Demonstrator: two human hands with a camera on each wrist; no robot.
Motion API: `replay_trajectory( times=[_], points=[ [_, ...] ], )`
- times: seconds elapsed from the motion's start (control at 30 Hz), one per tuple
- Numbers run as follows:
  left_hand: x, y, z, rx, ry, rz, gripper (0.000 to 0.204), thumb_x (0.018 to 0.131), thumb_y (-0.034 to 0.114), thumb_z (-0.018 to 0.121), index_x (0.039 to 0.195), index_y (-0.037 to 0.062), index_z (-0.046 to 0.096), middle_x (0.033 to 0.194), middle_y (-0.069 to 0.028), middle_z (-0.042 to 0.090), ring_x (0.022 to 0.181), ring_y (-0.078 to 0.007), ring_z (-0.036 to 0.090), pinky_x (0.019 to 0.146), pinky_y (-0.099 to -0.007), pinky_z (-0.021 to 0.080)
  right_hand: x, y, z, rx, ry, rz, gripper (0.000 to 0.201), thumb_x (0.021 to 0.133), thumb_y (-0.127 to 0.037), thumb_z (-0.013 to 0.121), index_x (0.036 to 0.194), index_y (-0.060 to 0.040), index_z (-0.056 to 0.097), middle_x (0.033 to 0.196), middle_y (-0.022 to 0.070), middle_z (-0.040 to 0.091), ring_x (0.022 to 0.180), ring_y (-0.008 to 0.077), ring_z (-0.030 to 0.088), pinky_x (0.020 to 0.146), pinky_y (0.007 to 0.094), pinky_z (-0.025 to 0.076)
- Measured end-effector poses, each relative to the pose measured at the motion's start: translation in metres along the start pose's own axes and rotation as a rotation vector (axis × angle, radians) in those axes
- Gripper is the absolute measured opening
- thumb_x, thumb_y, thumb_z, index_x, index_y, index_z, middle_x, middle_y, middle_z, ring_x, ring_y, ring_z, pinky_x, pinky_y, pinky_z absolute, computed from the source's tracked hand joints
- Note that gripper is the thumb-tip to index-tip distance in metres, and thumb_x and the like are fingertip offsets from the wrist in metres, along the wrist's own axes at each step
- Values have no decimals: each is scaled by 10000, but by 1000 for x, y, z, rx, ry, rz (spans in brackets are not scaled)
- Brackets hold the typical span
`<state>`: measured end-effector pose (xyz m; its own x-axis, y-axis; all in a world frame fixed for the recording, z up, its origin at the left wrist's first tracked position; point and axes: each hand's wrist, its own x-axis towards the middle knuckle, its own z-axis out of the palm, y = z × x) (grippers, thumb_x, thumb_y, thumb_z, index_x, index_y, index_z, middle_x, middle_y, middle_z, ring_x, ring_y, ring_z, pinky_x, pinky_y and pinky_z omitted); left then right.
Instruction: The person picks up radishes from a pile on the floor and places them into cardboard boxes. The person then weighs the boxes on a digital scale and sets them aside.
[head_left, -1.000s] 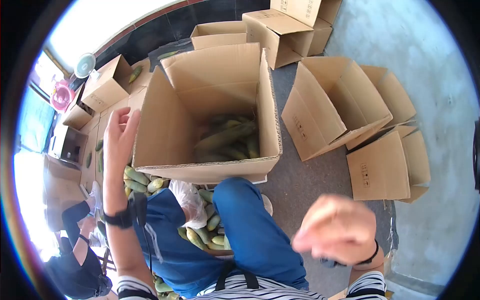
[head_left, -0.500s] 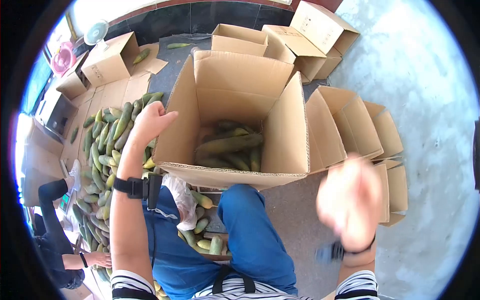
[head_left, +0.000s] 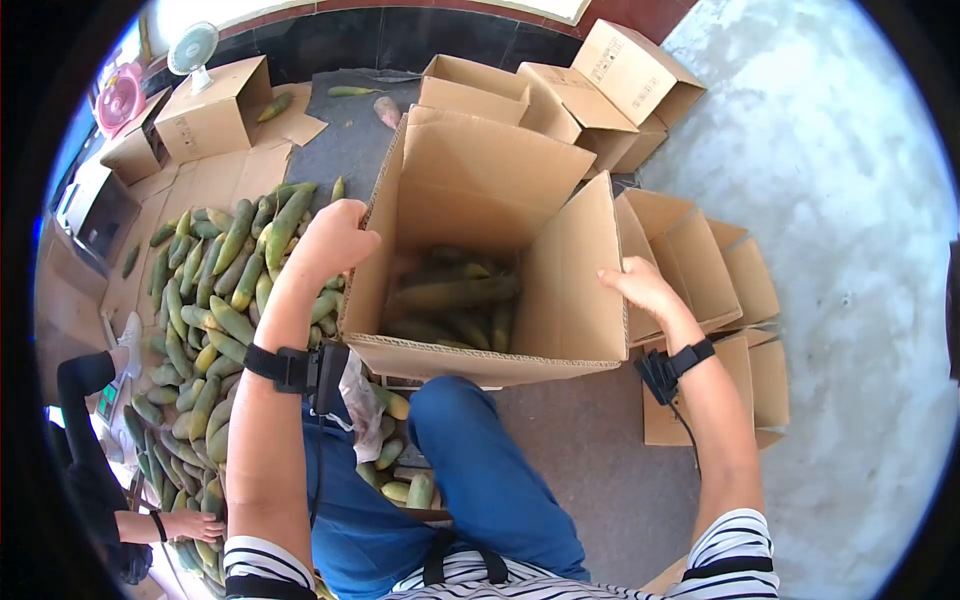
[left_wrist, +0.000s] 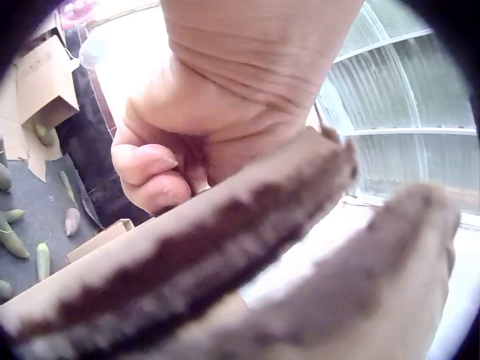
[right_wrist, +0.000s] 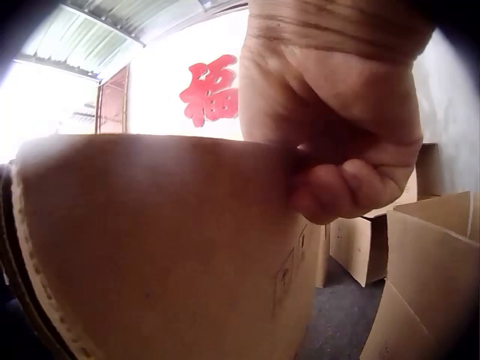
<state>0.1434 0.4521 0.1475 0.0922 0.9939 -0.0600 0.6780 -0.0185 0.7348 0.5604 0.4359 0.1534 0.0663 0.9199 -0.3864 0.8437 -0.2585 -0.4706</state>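
A tall open cardboard box (head_left: 470,365) stands in front of the person's knees, with several green cucumber-like vegetables (head_left: 460,292) lying at its bottom. The left hand (head_left: 335,240) grips the top edge of its left wall, fingers curled over the rim; the left wrist view shows these curled fingers (left_wrist: 154,176) behind the blurred cardboard edge. On the opposite side, the right hand (head_left: 640,285) holds the right wall's rim, thumb on the inside. In the right wrist view, the curled fingers (right_wrist: 349,187) lie against the outside of that wall (right_wrist: 165,240).
Left of the box lies a large pile of green and yellow vegetables (head_left: 215,330). Empty cardboard boxes stand to the right (head_left: 700,250) and behind (head_left: 475,90). Another person's hand (head_left: 190,525) is at the pile's lower left. A plastic bag (head_left: 362,410) hangs by the knee.
The right hand has moved up and left from beside the box onto its right rim. The left hand has come onto the left rim. The view has shifted, showing more of the pile.
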Motion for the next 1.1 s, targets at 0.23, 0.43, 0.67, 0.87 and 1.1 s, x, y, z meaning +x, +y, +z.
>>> replay_trajectory(
  times=[0.23, 0.43, 0.67, 0.87, 1.1],
  points=[
    [-37, 60, 27, 96, -26, 333, 190, 694, 117, 560, 741, -65, 530, 701, -273, 524, 684, -433, 546, 621, -470, 429, -102, 122, 48, 314, 237, -52, 352, 859, -314, 623, 956, 21, 666, 821, 161, 696, 772, 227, 668, 732, 358, 500],
    [-73, 125, 82, -26, -195, 549, 111, 738, 44, 564, 757, -37, 491, 581, -159, 415, 527, -256, 402, 520, -376, 362, -269, 160, 62, 344, 419, 177, 435, 826, -387, 608, 844, 47, 632, 757, 263, 607, 726, 399, 611, 670, 440, 477],
    [-168, 194, 226, 100, -511, 870, 144, 752, 109, 585, 765, -8, 502, 729, -263, 559, 760, -468, 563, 661, -529, 447, -454, 255, 108, 295, 589, 597, 444, 825, -392, 633, 791, 51, 635, 704, 251, 600, 667, 370, 621, 618, 434, 466],
    [-289, 196, 397, -92, -968, 932, 186, 799, 178, 573, 740, 3, 545, 746, -237, 616, 760, -431, 613, 673, -504, 493, -643, 319, 202, 338, 538, 1135, 402, 830, -375, 631, 849, 24, 670, 761, 229, 657, 748, 371, 652, 677, 440, 491],
    [-269, 264, 322, -33, -997, 935, 234, 873, 221, 597, 792, 16, 518, 781, -214, 593, 772, -405, 591, 668, -476, 459, -762, 418, 275, -279, 609, 1749, 333, 846, -331, 594, 977, -34, 671, 926, 147, 691, 916, 316, 660, 816, 478, 491]
  ],
)
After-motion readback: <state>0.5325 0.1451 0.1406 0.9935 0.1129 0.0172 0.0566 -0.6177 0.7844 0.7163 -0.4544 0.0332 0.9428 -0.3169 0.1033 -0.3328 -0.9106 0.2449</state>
